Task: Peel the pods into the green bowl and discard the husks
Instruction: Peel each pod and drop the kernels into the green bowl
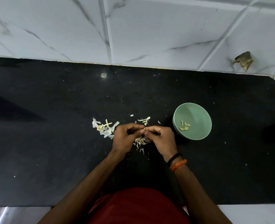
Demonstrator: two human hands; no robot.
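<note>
Both hands pinch one small pod over the black counter, left of the green bowl.

The pod [144, 129] sits between the fingertips of the left hand [125, 137] and the right hand [161, 138], both sets of fingers curled and clamped on it. The green bowl [198, 110] stands just right of the hands, with a few peeled pieces [185, 125] inside. Pale husks [104, 127] lie scattered left of the bowl, beside, beyond and under the hands. The black counter [52, 143] meets a white tiled wall [149, 29] behind the bowl.
</note>
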